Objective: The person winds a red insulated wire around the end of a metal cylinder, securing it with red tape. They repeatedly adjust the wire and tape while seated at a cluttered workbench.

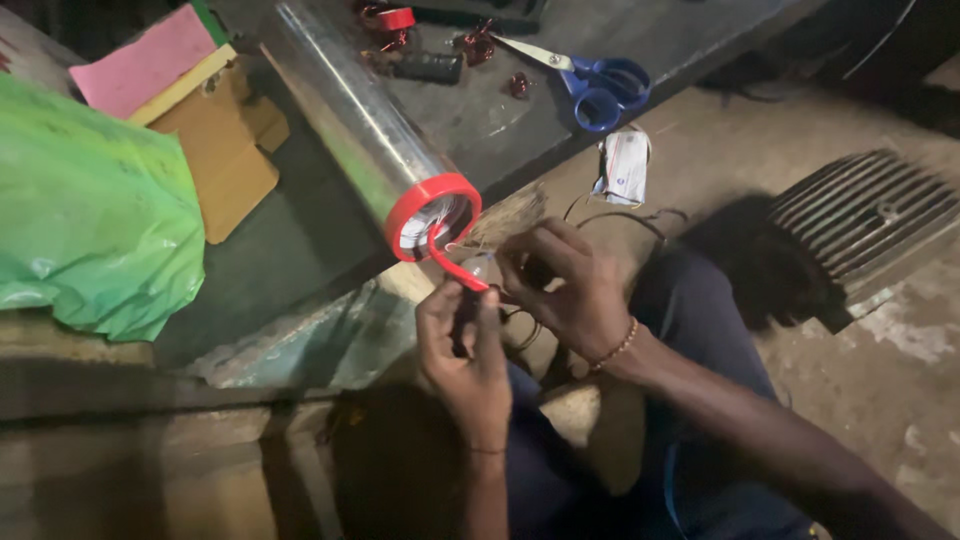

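A long shiny roll of clear film (pixel 350 110) lies on the dark workbench (pixel 300 250), its near end ringed with red tape (pixel 434 215). A loose strip of red tape (pixel 455 268) curls down from that ring to my left hand (pixel 465 350), whose thumb and fingers pinch its end. My right hand (pixel 565 285) is closed beside it on a small dark object with thin wires (pixel 620 215) trailing away; what the object is I cannot tell.
Blue-handled scissors (pixel 595 85), a small red tape roll (pixel 393 18), and a dark cylinder (pixel 430 67) lie on the bench. Green plastic bag (pixel 90 220), brown card (pixel 225 150) and pink paper (pixel 145 60) at left. A ribbed metal casing (pixel 865 225) sits on the floor.
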